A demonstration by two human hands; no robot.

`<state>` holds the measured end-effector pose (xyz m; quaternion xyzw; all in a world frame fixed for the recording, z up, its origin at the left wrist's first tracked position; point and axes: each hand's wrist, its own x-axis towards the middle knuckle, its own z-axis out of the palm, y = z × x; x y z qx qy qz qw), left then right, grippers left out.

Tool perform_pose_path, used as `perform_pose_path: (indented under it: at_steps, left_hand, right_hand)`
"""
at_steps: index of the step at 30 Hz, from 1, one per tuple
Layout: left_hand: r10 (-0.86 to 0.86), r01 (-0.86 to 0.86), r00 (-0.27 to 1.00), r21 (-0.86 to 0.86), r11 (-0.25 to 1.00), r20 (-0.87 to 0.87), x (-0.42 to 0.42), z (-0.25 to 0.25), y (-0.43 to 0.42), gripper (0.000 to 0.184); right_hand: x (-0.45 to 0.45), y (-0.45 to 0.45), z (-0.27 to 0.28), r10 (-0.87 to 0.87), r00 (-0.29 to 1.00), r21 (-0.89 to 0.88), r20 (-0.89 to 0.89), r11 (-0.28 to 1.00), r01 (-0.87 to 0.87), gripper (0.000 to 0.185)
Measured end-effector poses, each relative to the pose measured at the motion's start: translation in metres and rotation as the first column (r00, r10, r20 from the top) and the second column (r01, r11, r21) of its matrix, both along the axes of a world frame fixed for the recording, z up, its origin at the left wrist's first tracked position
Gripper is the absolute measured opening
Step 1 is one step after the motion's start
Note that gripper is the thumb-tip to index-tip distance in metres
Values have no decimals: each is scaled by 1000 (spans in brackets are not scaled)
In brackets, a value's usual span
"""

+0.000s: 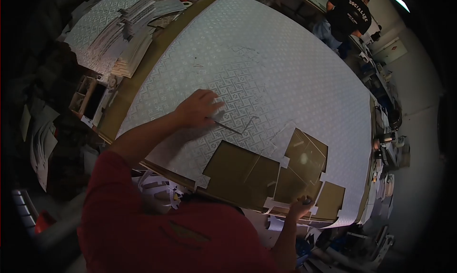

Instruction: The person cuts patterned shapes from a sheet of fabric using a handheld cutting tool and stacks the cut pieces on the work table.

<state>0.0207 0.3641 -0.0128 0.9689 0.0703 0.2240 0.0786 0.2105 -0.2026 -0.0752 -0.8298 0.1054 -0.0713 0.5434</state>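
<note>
A large white sheet with a raised lattice pattern (285, 73) covers most of the table. My left hand (197, 109) is over its left part, palm down with fingers apart. Beside those fingertips, a thin dark angled line (233, 129) shows on the sheet; I cannot tell if it is a cut or an edge. My right hand (300, 207) is at the table's near edge, fingers closed around something small and dark, too unclear to name. Just beyond it lies what looks like a clear, shiny template (304, 158), partly over a cut-out in the sheet.
Brown tabletop (238, 170) shows through the cut-outs near me. Stacked patterned sheets (112, 32) and a wooden box (88, 99) stand at left. White offcuts (159, 185) hang below the near edge. Another person (350, 13) in a black shirt works at the far right.
</note>
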Motion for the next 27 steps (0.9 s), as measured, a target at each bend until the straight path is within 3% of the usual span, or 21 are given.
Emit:
perform_pose_path:
  at_steps: [1, 2, 4, 11, 13, 15, 17, 19, 22, 24, 27]
  left_hand:
    - [-267, 271, 960, 41, 962, -83, 3, 0, -3, 61]
    - [-288, 291, 955, 37, 956, -77, 11, -7, 0, 61]
    - [-360, 365, 931, 184, 913, -61, 27, -25, 11, 56]
    - [-386, 405, 903, 71, 912, -186, 88, 9, 49, 45]
    - [-253, 293, 931, 125, 948, -263, 112, 13, 61, 42]
    - [-119, 154, 978, 208, 966, -171, 142, -8, 85, 40]
    - [147, -91, 968, 262, 961, -202, 177, -33, 116, 43]
    - [356, -318, 916, 206, 925, -186, 194, -48, 125, 51]
    - [280, -266, 956, 139, 954, -93, 181, -44, 94, 58]
    - [150, -154, 987, 70, 986, 64, 163, -72, 79, 63]
    - [195, -196, 981, -116, 974, -15, 110, -71, 17, 57]
  right_hand:
    - [6, -7, -16, 37, 998, -204, 51, 979, -26, 21]
    - [9, -14, -23, 86, 992, -401, 91, 915, -42, 22]
    - [-4, 15, 9, 79, 994, -445, 72, 895, -38, 26]
    - [-12, 22, 11, 113, 986, -538, 119, 843, -32, 25]
    - [-11, 27, 13, 104, 991, -558, 86, 829, -38, 25]
    - [-14, 36, 20, 69, 996, -566, 61, 824, -23, 24]
    - [-14, 36, 15, 78, 991, -589, 113, 808, 3, 23]
    - [-15, 38, 16, 91, 987, -564, 131, 826, -1, 22]
    - [-13, 33, 7, 102, 983, -525, 154, 851, -6, 26]
    - [-13, 36, 10, 96, 980, -510, 177, 860, 8, 26]
    - [-14, 37, 13, 103, 978, -491, 180, 871, -1, 26]
